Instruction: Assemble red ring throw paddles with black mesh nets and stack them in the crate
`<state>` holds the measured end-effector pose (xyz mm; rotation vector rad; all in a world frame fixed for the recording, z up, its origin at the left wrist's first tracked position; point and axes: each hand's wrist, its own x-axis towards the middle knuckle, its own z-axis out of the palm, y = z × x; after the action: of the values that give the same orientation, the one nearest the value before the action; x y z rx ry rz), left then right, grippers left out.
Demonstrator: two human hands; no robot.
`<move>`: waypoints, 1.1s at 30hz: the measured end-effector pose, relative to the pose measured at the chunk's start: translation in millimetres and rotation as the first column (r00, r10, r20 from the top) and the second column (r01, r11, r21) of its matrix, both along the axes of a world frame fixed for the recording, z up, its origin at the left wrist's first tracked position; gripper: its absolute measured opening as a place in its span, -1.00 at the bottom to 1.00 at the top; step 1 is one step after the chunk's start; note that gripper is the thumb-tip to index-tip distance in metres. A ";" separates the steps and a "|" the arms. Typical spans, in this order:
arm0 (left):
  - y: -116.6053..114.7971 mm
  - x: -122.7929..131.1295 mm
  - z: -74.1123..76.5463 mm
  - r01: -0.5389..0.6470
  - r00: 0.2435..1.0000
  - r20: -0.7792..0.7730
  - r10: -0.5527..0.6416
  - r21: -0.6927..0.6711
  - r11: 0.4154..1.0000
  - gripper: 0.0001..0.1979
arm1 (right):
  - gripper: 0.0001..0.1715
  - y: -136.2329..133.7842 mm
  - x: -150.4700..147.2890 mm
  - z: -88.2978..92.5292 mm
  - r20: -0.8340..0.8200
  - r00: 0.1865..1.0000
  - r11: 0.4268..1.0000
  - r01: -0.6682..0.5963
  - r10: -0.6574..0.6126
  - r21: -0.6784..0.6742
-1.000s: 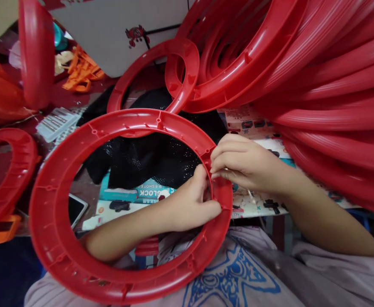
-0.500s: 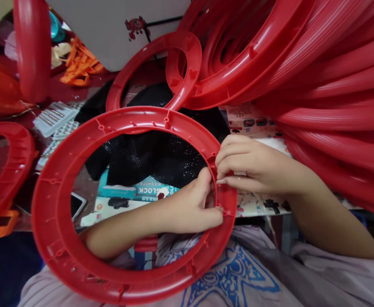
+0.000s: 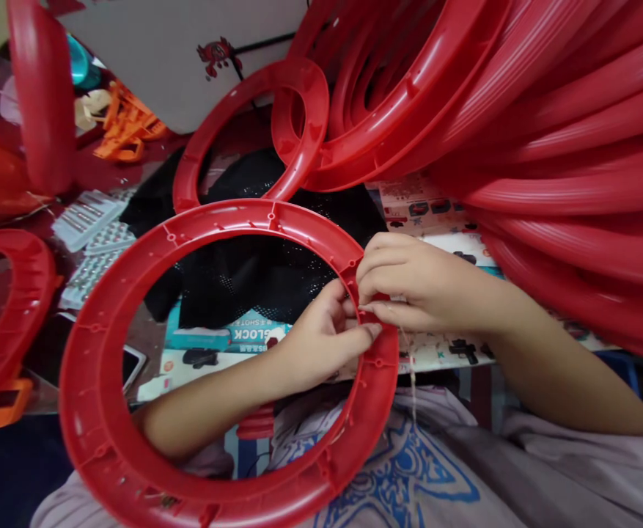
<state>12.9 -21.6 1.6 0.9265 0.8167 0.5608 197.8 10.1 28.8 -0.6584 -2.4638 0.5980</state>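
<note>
"How's the left hand (image 3: 324,334)?"
"Pinching the inner rim of the big red ring (image 3: 93,367). Its thumb has crept up nearer the right hand (image 3: 423,282), so both crowd one spot."
"And the right?"
"Fingertips bunched at the ring (pinching what, I can't tell), a pale thread (image 3: 413,385) dangling below."
"The ring?"
"Before the shirt (image 3: 453,458), black cloth (image 3: 233,282) showing through."

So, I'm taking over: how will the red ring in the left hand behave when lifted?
The red ring is probably stiff, given its ribs; likely light for its size, being an open channel; perhaps slippery, with that glossy surface.
</note>
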 end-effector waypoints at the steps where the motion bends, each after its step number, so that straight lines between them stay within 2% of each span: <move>1: -0.2 1.1 -1.4 -0.038 0.999 -0.012 0.038 0.019 0.999 -0.56 | -0.81 -0.4 -1.2 -1.0 -0.004 1.000 1.000 0.009 -0.009 -0.002; 5: -1.3 0.7 -2.4 -0.047 0.992 -0.110 0.059 0.103 0.994 -0.49 | -0.85 -1.7 -3.8 -4.3 -0.169 0.984 0.998 0.047 -0.053 -0.040; 8: -3.1 -4.3 -3.0 0.062 0.977 -0.214 -0.024 0.174 0.983 -0.47 | -0.90 -1.3 -3.5 -6.0 -0.290 0.949 0.992 0.110 -0.121 -0.054; 11: -4.8 -9.4 -5.7 0.193 0.946 -0.301 -0.118 0.233 0.953 -0.51 | -0.91 0.1 -3.5 -7.6 -0.253 0.960 0.993 0.118 -0.122 -0.031; 14: -5.0 -10.7 -5.2 0.271 0.923 -0.352 -0.155 0.310 0.911 -0.54 | -0.92 1.2 -4.2 -9.5 -0.225 0.970 0.996 0.088 -0.090 -0.020; 16: -4.7 -9.7 -2.3 0.288 0.929 -0.322 -0.183 0.317 0.903 -0.54 | -0.90 1.5 -4.5 -10.6 -0.239 0.966 0.995 0.095 -0.096 -0.014; 21: -6.5 -8.6 4.0 0.276 0.957 -0.151 -0.249 0.198 0.941 -0.50 | -0.89 -0.2 -3.4 -10.7 -0.215 0.961 0.982 0.184 -0.172 0.038; 26: -7.2 -11.0 6.7 0.318 0.947 -0.085 -0.309 0.143 0.937 -0.47 | -0.90 -1.5 -1.2 -7.1 -0.208 0.971 0.986 0.090 -0.118 -0.141; 29: -4.0 -9.8 9.9 0.331 0.944 -0.029 -0.330 0.089 0.939 -0.45 | -0.89 -0.6 0.7 -5.2 -0.211 0.975 0.986 0.036 -0.070 -0.162; 31: -1.4 -7.9 11.0 0.297 0.954 0.032 -0.299 0.041 0.954 -0.48 | -0.87 -0.4 1.7 -5.1 -0.200 0.979 0.990 0.003 -0.031 -0.143; 33: 0.4 -5.6 10.0 0.181 0.982 0.054 -0.181 0.001 0.983 -0.56 | -0.87 -0.7 1.8 -5.9 -0.191 0.981 0.992 -0.003 -0.021 -0.127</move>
<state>7.3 -21.2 11.6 0.9672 0.6772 0.4236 199.6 9.4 22.8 -0.6294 -2.2569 0.7823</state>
